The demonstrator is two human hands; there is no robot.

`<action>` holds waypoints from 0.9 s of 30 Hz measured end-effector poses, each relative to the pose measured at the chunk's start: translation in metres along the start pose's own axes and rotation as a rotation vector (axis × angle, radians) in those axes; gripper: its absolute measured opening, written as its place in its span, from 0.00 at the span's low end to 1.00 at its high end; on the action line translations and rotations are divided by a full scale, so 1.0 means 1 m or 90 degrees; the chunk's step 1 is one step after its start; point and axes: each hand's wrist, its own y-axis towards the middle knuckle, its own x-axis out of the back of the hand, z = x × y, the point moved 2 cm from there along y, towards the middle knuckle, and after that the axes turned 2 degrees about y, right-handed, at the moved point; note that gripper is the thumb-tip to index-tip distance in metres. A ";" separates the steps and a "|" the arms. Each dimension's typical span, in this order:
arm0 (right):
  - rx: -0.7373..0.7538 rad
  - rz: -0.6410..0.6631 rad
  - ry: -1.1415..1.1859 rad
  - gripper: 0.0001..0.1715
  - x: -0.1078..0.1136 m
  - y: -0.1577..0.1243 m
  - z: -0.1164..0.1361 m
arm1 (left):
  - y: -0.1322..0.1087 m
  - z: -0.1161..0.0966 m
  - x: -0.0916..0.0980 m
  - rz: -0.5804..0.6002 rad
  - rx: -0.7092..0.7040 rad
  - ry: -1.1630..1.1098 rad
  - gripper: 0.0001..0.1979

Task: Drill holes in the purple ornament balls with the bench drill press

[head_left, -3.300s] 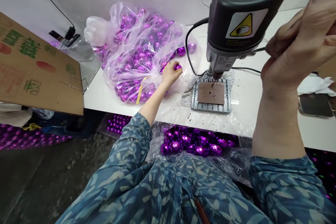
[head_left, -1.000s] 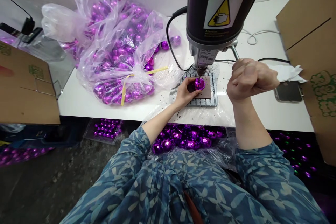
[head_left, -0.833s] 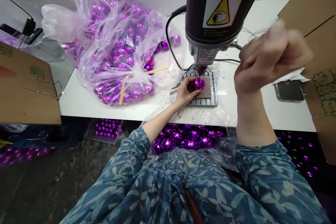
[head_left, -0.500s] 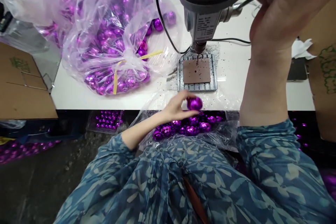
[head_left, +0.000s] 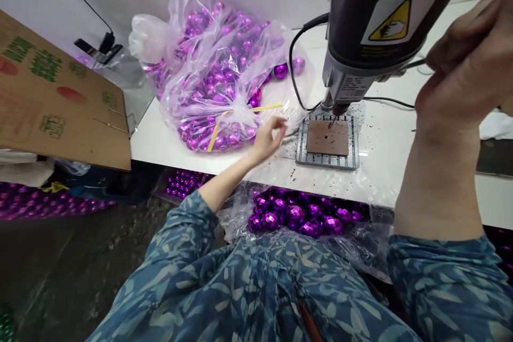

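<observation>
My left hand (head_left: pixel 271 138) is raised over the table by the tied end of a clear plastic bag (head_left: pixel 236 109) of shiny purple balls. Its fingers are loosely curled with a gap to the thumb, and no ball shows in them. High on the right, my right hand (head_left: pixel 468 59) is closed around the feed lever (head_left: pixel 414 63) of a bench drill press (head_left: pixel 377 21); its fingers are partly hidden. Under the drill bit, a brown board (head_left: pixel 327 138) with a small hole lies on the slotted metal base (head_left: pixel 352 163).
Faceted purple balls (head_left: pixel 296 214) lie in an open plastic bag at my lap, below the table edge. Dark shavings (head_left: pixel 366 141) dot the white tabletop. A cardboard box (head_left: pixel 60 96) stands at left, and a black cable (head_left: pixel 294 72) loops beside the drill.
My left hand has let go of the purple ball and moved up and left toward the tied bag. The view has shifted left. My right hand remains on the lever.
</observation>
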 end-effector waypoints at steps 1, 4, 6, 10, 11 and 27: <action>-0.002 -0.001 0.009 0.35 0.001 0.000 -0.001 | 0.030 0.014 0.008 -0.033 0.037 0.088 0.08; 0.011 0.000 0.020 0.35 0.002 0.000 -0.002 | 0.103 0.046 0.023 -0.034 0.199 0.380 0.14; 0.018 0.001 0.029 0.36 0.002 0.001 -0.002 | 0.131 0.057 0.026 0.018 0.292 0.505 0.21; 0.050 0.029 0.062 0.39 0.000 0.000 0.000 | 0.145 0.065 0.031 0.056 0.357 0.578 0.33; 0.062 0.035 0.065 0.39 0.000 0.000 0.001 | 0.144 0.066 0.034 0.037 0.357 0.548 0.31; 0.109 0.013 0.075 0.39 -0.006 -0.004 0.007 | 0.061 0.029 0.039 0.026 0.335 -0.523 0.15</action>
